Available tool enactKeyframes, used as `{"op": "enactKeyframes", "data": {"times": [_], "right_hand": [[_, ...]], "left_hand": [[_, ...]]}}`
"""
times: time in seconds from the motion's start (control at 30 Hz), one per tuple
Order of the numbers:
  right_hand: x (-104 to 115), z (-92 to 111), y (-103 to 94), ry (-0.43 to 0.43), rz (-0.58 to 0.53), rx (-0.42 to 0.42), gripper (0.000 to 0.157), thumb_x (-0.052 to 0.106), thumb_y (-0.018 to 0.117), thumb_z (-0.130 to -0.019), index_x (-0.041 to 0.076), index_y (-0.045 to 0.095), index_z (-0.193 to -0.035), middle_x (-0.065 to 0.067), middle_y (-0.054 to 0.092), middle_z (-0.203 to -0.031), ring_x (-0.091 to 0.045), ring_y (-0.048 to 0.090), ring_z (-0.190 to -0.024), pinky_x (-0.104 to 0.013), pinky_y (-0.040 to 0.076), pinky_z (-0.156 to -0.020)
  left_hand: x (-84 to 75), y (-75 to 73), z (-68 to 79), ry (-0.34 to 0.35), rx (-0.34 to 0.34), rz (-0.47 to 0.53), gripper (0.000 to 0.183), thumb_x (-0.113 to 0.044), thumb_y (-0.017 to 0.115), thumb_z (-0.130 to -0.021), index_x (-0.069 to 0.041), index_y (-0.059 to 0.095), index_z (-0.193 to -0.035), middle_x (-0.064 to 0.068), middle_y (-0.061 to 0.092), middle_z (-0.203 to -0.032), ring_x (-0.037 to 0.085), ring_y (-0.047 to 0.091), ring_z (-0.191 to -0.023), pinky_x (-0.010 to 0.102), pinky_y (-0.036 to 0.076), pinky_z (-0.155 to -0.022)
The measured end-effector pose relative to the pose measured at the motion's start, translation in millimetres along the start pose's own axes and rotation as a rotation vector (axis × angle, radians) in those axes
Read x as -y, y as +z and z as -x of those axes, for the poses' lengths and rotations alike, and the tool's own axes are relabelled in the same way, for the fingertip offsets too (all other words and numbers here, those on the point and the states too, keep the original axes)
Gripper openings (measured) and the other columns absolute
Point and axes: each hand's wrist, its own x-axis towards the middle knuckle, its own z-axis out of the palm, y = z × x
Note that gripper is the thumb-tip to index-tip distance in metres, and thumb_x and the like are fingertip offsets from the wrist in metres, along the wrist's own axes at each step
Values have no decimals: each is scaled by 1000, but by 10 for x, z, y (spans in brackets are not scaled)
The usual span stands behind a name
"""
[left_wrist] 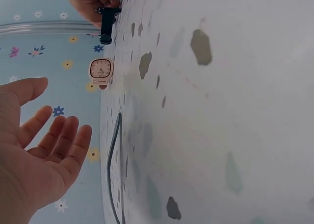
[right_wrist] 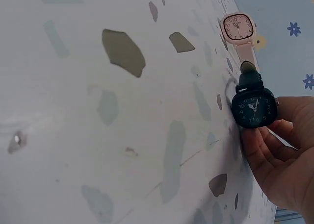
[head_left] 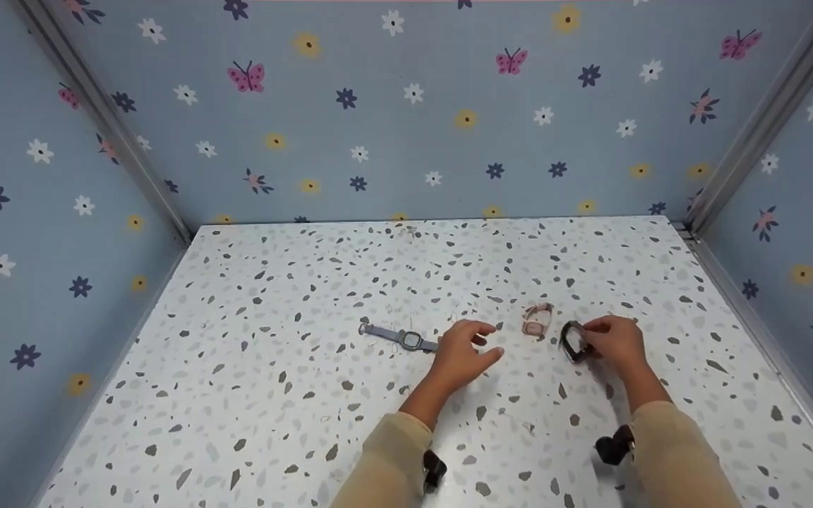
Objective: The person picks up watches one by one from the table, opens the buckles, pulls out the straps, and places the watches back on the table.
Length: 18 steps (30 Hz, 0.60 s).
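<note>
My right hand (head_left: 615, 341) pinches a black wristwatch (head_left: 573, 343) by its case, with the strap curved in a loop close over the table. Its dark square dial (right_wrist: 254, 108) faces the camera in the right wrist view. Just left of it stands a pink wristwatch (head_left: 536, 322), strap looped, its numbered face (left_wrist: 101, 68) showing in the left wrist view. My left hand (head_left: 464, 353) holds nothing, fingers spread and slightly bent. It hovers beside a grey-blue wristwatch (head_left: 411, 341) that lies stretched out flat, the strap's right end hidden behind the hand.
The white speckled table (head_left: 251, 395) reaches back to a blue flowered panel (head_left: 406, 141). Similar side panels with metal corner posts (head_left: 117, 134) stand left and right. Small black devices (head_left: 615, 446) are strapped at both wrists.
</note>
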Motion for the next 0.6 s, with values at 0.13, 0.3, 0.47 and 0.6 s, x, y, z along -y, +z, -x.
{"op": "enactKeyframes", "data": {"times": [0.13,0.3,0.47,0.6], "right_hand": [[21,40,31,-23,4,-25,26,15,60,-80,1,62,-102,-14,60,-95,-18,59,-76,-27,51,-62],[111,138,104,-78,22,-46,25,18,61,-81,5,62,-103,-11,61,-95,-19,57,-82,-26,48,-65],[227,256,171,-101,-81,-58,22,17,64,-80,6,63,-100,-10,61,-92,-19,60,-78,-27,50,-65],[298,322,217,-118,-140,-51,23,15,65,-79,4,63,-99,-10,61,-90,-18,62,-74,-26,51,-64]], "left_hand": [[-4,28,0,-35,10,76,36,-27,69,-76,-12,61,-108,-2,56,-101,14,58,-89,20,47,-70],[-21,70,32,-91,21,205,33,-25,70,-76,-17,62,-107,-3,59,-100,9,59,-86,20,49,-67],[-62,97,51,-88,7,265,31,-23,70,-75,-18,63,-105,-2,62,-97,5,59,-81,20,50,-64],[-84,107,52,-73,-19,280,28,-21,71,-75,-17,64,-102,-1,62,-94,6,60,-79,20,50,-63]]}}
